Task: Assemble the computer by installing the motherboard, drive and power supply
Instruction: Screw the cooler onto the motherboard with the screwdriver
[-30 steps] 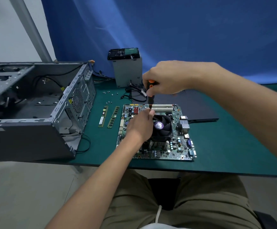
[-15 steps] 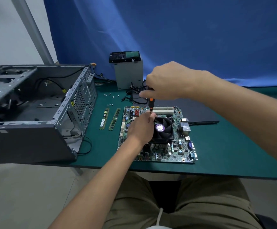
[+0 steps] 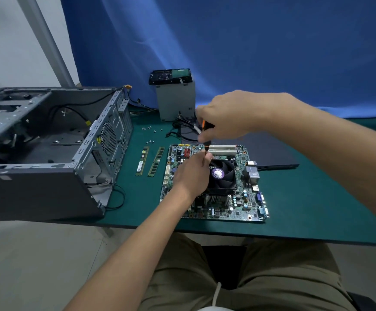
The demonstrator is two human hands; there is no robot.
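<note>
A green motherboard (image 3: 238, 198) with a black cooler fan (image 3: 222, 173) lies flat on the green mat (image 3: 306, 198) in front of me. My right hand (image 3: 227, 115) grips the orange-and-black handle of a screwdriver (image 3: 207, 143), held upright over the board's far edge of the cooler. My left hand (image 3: 191, 173) rests on the cooler's left side and pinches the screwdriver's shaft near its tip. The open grey computer case (image 3: 48, 142) lies on its side at the left. A grey power supply (image 3: 175, 102) stands at the back with a hard drive (image 3: 170, 76) on top.
Two memory sticks (image 3: 142, 161) (image 3: 156, 161) lie between the case and the board. Several loose screws (image 3: 152, 131) are scattered behind them. Black cables (image 3: 182, 131) trail from the power supply. A dark side panel (image 3: 272, 153) lies right of the board. The table's front edge (image 3: 294, 234) is near my lap.
My right hand has shifted a little on the screwdriver handle, as in turning it. My left hand stays on the cooler at the shaft. My view has tilted slightly.
</note>
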